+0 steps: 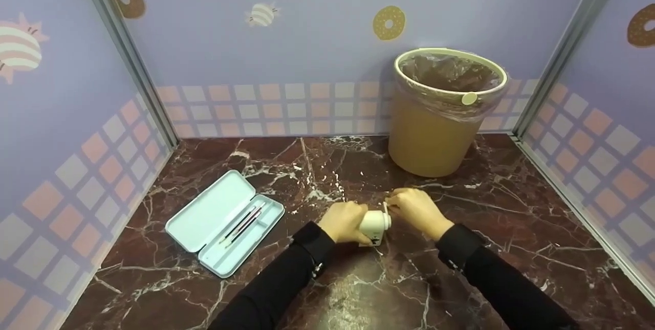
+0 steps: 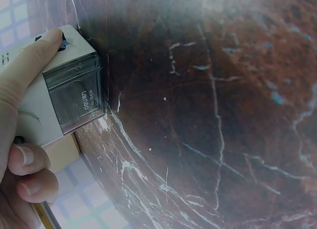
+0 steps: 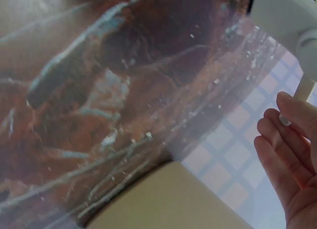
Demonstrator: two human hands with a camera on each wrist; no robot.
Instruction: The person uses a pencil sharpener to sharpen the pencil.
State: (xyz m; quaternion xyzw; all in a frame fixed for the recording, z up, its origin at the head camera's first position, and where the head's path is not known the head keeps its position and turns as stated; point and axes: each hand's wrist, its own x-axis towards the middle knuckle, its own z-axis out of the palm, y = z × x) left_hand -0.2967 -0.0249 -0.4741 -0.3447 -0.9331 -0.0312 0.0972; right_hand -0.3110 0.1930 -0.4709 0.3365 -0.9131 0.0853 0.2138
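My left hand (image 1: pixel 344 221) grips a white hand-crank pencil sharpener (image 1: pixel 372 223) low over the table, fingers wrapped round its body. In the left wrist view the sharpener's clear shavings drawer (image 2: pixel 77 98) faces the camera, and the end of a pencil (image 2: pixel 47 216) with a yellow band shows below the curled fingers. At the sharpener's right end, my right hand (image 1: pixel 415 210) pinches the crank handle (image 3: pixel 303 88) between thumb and fingers; the handle's small white knob (image 3: pixel 285 120) peeks out between them.
To the left lies an opened light blue pencil case (image 1: pixel 204 212) with several pencils (image 1: pixel 243 225) in it. A tan waste bin (image 1: pixel 427 135) lined with a clear bag stands at the back right. Small white crumbs (image 1: pixel 337 187) are scattered beyond the hands. Patterned walls enclose the marbled table (image 1: pixel 511 248).
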